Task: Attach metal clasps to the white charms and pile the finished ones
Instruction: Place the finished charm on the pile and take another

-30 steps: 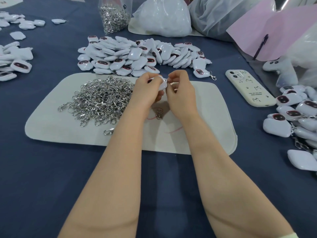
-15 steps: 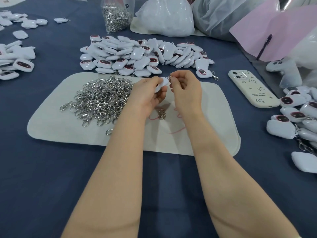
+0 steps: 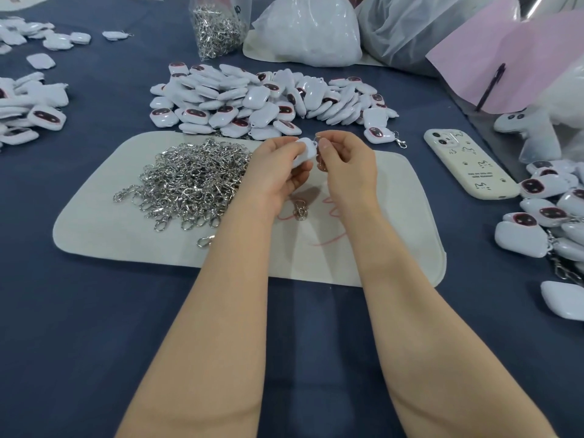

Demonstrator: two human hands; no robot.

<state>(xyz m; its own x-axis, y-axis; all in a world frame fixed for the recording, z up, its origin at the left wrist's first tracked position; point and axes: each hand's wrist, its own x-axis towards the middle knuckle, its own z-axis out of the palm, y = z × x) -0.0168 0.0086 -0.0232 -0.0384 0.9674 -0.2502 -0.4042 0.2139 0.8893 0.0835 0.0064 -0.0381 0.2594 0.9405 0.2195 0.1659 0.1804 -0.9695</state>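
Observation:
My left hand (image 3: 278, 167) grips a white charm (image 3: 306, 150) above the cream felt mat (image 3: 395, 222). My right hand (image 3: 347, 165) pinches a thin metal clasp (image 3: 321, 153) right at the charm's top corner, the two touching. A heap of loose silver clasps (image 3: 192, 181) lies on the mat's left half. One more clasp (image 3: 300, 211) lies on the mat below my hands. A big pile of white charms (image 3: 268, 99) sits just beyond the mat. Charms with clasps on them (image 3: 550, 222) are heaped at the right edge.
A cream phone (image 3: 467, 162) lies right of the mat. A clear bag of clasps (image 3: 218, 26) and white plastic bags (image 3: 309, 30) stand at the back. Pink paper (image 3: 518, 58) with a pen is at the far right. More charms (image 3: 28, 105) lie at the left.
Both hands stayed together over the mat, holding charm and clasp. My right hand's fingers have shifted, and the clasp now hangs down beside the charm's corner.

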